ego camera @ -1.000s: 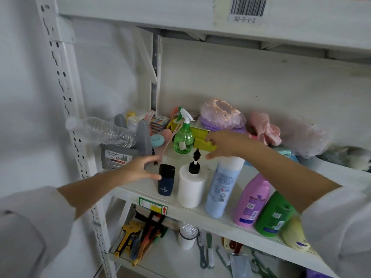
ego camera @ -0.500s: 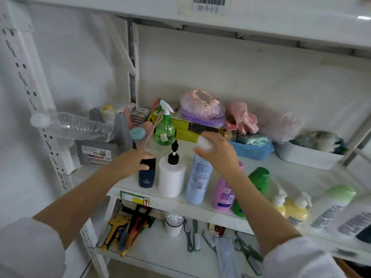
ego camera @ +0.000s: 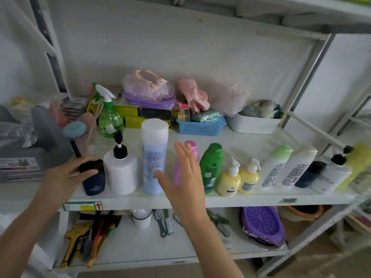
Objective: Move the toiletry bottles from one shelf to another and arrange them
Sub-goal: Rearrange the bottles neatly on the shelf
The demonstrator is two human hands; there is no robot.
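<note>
A row of toiletry bottles stands along the front of the white shelf point(ego camera: 220, 199). My left hand point(ego camera: 62, 177) grips the small dark navy bottle point(ego camera: 94, 183) at the row's left end. Beside it stand a white pump bottle point(ego camera: 121, 171), a tall light blue bottle point(ego camera: 153, 155), a pink bottle point(ego camera: 192, 149) and a green bottle point(ego camera: 211, 165). My right hand point(ego camera: 184, 177) hovers with straight fingers in front of the pink bottle, holding nothing. Further right are two yellow pump bottles point(ego camera: 239, 177), two white bottles point(ego camera: 287, 165) and more dark-capped ones.
Behind the row sit a green spray bottle point(ego camera: 109, 119), a blue basket point(ego camera: 200, 127), a white tub point(ego camera: 253, 123) and bagged items. A grey bin point(ego camera: 26, 157) stands at the left. The lower shelf holds tools point(ego camera: 86, 237) and a purple item point(ego camera: 263, 223).
My right hand let go of the light blue bottle's cap and drew back with fingers spread. My left hand stays on the navy bottle. The view shifted right, showing more bottles.
</note>
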